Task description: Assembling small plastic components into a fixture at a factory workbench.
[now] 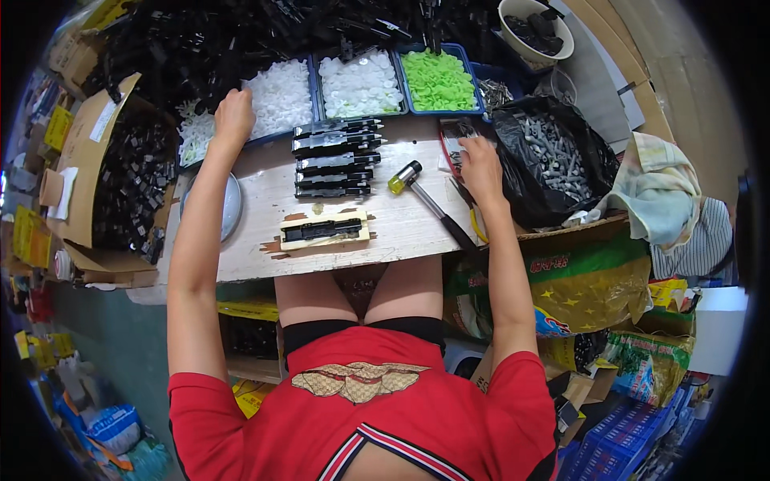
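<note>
My left hand (234, 119) reaches to the edge of the small white plastic parts (277, 96), its fingers curled together; whatever they hold is hidden. At the right, my right hand (481, 167) has its fingers bent down into a small red-edged tray (446, 148) of small parts, and I cannot make out what is between the fingertips. A stack of several black plastic assemblies (337, 160) lies between my hands. Nearer me, one black plastic housing (322, 230) sits in a pale fixture block (366, 226). A hammer (431, 200) with a yellow face lies beside my right forearm.
Trays of white discs (359, 84) and green pieces (438, 80) line the back, before a heap of black parts (200, 48). A carton (132, 184) of black parts stands left, near a grey plate (231, 210). A black bag (553, 152) of grey parts is right. Yellow-handled pliers (479, 224) lie by the hammer.
</note>
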### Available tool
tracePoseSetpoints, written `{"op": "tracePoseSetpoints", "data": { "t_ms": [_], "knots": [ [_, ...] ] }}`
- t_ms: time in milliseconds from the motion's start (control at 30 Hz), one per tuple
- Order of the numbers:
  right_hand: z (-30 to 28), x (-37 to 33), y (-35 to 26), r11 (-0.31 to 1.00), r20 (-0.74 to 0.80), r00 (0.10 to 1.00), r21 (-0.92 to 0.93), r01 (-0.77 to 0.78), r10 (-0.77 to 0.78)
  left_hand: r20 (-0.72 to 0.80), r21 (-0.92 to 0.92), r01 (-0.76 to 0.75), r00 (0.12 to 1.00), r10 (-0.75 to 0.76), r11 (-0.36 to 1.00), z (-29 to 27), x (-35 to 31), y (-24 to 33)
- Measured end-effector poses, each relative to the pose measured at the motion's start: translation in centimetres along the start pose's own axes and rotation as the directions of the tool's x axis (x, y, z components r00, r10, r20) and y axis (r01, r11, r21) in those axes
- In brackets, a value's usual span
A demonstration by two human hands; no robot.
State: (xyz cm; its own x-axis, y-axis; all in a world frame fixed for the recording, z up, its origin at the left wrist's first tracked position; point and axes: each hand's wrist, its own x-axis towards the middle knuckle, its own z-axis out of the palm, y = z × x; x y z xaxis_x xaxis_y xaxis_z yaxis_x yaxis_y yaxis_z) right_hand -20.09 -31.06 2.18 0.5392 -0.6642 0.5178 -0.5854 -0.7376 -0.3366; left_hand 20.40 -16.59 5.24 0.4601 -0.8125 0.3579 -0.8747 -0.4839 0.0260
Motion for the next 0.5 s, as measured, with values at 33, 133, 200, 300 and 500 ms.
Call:
{"op": "tracePoseSetpoints", "data": {
  "t_ms": [33,133,200,300,500],
  "knots": [
    [0.2,0.5,0.4,0.999,0.058,0.998,-0.037,-0.032,0.034,0.009,-0.046,0.012,1.0,-0.011,0.999,0.1,0.1,-0.3],
    [1.3,1.8,0.8,0.991,0.141,0.986,-0.113,-0.071,0.086,0.006,-0.177,0.013,1.0,-0.012,0.984,-0.2,0.1,-1.3],
    [2.2,2.5,0.7,0.989,0.142,0.99,-0.146,0.004,0.017,-0.006,-0.262,0.0,1.0,-0.001,0.965,-0.8,0.2,-1.5],
    [3.3,3.6,0.1,0.973,0.203,0.976,-0.229,-0.026,0.073,-0.002,-0.434,0.031,0.999,-0.035,0.9,-2.3,-0.5,-1.1],
    [3.0,4.2,0.6,0.951,0.336,0.932,-0.309,-0.031,0.139,0.212,-0.975,0.216,0.975,-0.067,0.049,-7.8,-5.4,4.3]
  ]
}}
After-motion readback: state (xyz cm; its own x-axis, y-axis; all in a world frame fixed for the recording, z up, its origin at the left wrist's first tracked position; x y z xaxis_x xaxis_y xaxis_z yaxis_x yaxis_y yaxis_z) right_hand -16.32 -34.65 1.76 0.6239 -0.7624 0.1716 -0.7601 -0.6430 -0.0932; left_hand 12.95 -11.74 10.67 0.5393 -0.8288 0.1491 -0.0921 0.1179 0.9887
